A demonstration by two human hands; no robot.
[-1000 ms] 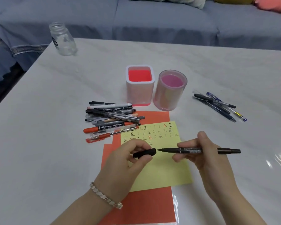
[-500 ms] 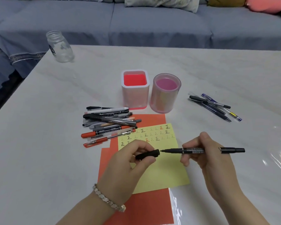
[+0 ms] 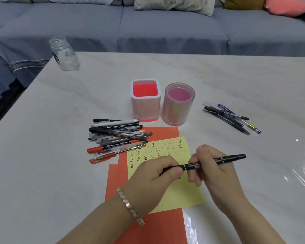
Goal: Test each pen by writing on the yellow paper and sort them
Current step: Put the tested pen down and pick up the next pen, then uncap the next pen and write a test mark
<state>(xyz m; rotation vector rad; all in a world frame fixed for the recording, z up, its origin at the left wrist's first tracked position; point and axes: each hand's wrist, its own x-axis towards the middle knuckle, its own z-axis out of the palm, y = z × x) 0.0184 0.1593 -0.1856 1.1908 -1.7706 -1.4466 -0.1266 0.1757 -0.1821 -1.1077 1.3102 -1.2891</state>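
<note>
A black marker pen (image 3: 218,160) lies level above the yellow paper (image 3: 180,192), held by both hands. My right hand (image 3: 217,175) grips its barrel. My left hand (image 3: 155,176) pinches the black cap (image 3: 171,168), which now sits on the pen's tip. The yellow paper carries rows of small written marks and lies on an orange sheet (image 3: 148,229). A pile of several pens (image 3: 116,136) lies left of the paper. Several more pens (image 3: 231,118) lie apart at the right.
A square pink holder (image 3: 145,101) and a round pink holder (image 3: 178,104) stand behind the paper. A clear glass jar (image 3: 64,54) stands at the table's far left corner. A grey sofa runs behind the white table (image 3: 42,155).
The cap in my left hand was apart from the pen's tip; both hands have come together and the cap is now on the tip. The pen's far end has tilted slightly upward.
</note>
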